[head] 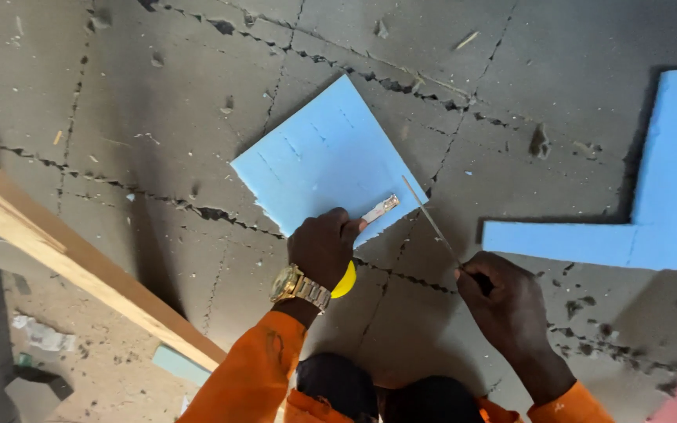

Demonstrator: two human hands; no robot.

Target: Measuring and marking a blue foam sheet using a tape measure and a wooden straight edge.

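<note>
Our left hand [323,247] closes around a yellow tape measure [345,280], whose case shows only as a rounded edge under the palm. The thumb and fingers pinch the metal tape end [380,209] flat against the near edge of a square blue foam board [325,157]. Our right hand [503,301] is clenched on a dark handle, and from that fist a thin saw blade [429,218] slants up and away toward the board's near right corner; whether the tip touches the foam we cannot tell.

The board lies flat just beyond the left fingertips. Its surface is matt and slightly pitted, with faint rows of short scored dashes across it. Well to the right of the right-hand fingers lies an L-shaped blue foam offcut [652,227], thicker-looking and casting a dark shadow. Everything rests on rough grey floor slabs [158,102], cracked along the joints and littered with crumbs and chips. To the left of the left hand a long pale wooden plank [56,254] runs diagonally. A gold wristwatch [295,286] sits above the orange sleeve [252,376].
</note>
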